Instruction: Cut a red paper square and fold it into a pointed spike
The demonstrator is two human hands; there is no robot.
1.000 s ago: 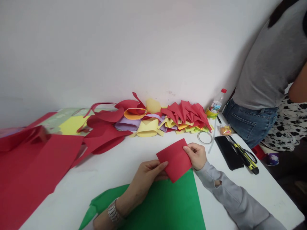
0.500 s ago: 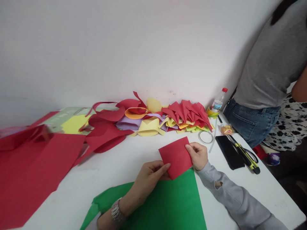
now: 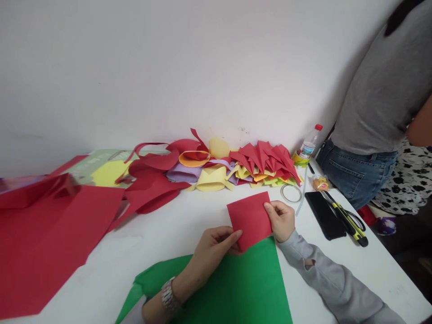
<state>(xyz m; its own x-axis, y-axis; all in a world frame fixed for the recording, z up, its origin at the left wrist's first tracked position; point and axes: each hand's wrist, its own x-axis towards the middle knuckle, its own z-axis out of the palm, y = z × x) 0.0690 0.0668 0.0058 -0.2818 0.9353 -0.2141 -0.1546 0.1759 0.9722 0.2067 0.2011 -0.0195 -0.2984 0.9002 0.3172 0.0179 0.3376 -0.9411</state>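
Observation:
A red square of paper (image 3: 250, 220) is held up between both hands, above a large green sheet (image 3: 236, 288) on the white table. My left hand (image 3: 218, 247), with a metal watch on its wrist, pinches the paper's lower left corner, thumb in front. At the right edge, my right hand (image 3: 281, 219) grips it between thumb and fingers; the fingers behind the paper are partly hidden. Beyond the paper lies a pile of folded red paper pieces (image 3: 266, 157) on top of yellow ones.
Large red sheets (image 3: 60, 252) cover the table's left side. Curled coloured paper shapes (image 3: 212, 179) lie along the wall. At right are a tape roll (image 3: 290, 193), bottle (image 3: 307, 146), wrapped snack (image 3: 320, 183), black phone (image 3: 324, 216) and yellow-black cutter (image 3: 354, 229). A person (image 3: 374, 90) stands beyond the right edge.
Both hands keep the same hold on the red paper. The whole view has shifted slightly, so everything sits a little further right in the picture.

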